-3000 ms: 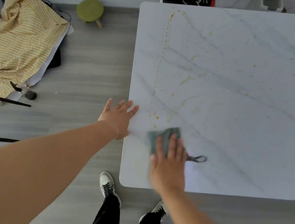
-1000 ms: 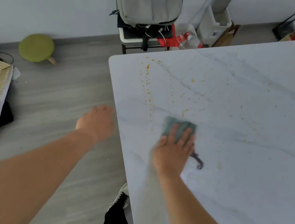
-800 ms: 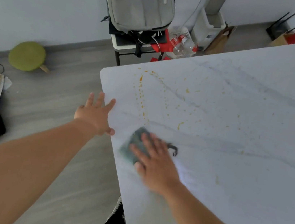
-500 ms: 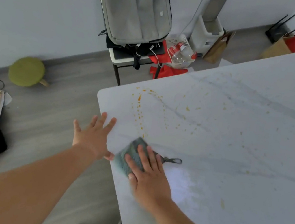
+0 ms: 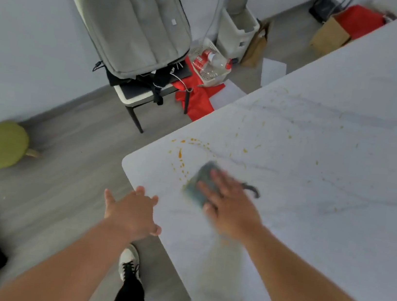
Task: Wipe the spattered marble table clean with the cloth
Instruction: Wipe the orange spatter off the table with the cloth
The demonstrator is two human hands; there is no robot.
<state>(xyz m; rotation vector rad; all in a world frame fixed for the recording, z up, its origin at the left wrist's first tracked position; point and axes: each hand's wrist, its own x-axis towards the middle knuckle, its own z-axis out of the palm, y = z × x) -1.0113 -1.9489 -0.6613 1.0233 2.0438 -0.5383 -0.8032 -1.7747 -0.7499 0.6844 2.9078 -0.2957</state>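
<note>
Cloth point(image 5: 199, 185) is sitting just left of centre frame, flat on the marble table point(image 5: 333, 148) near its left corner, and my right hand point(image 5: 229, 207) is pressing down on it with the fingers straight and spread, not gripping, just pushing it around. Its little dark loop point(image 5: 252, 189) trails out to the right of my fingers.

What changed: half a second ago the cloth was lower on the slab, closer to the edge by my left hand. Now it's slid up and right, into the line of orange spatter point(image 5: 180, 154). So the strip nearest me looks mostly done, I'd say, and I'm only now eating into the messy part. Plenty of orange specks point(image 5: 290, 137) scattered toward the upper right, so there's a fair way to go.

Left hand point(image 5: 132, 213) is down-left of the cloth, fingers loosely spread, holding nothing, parked at the table's left edge; can't tell if it's actually touching.

Behind the table, upper left: chair with a grey bag point(image 5: 135, 30).
</note>
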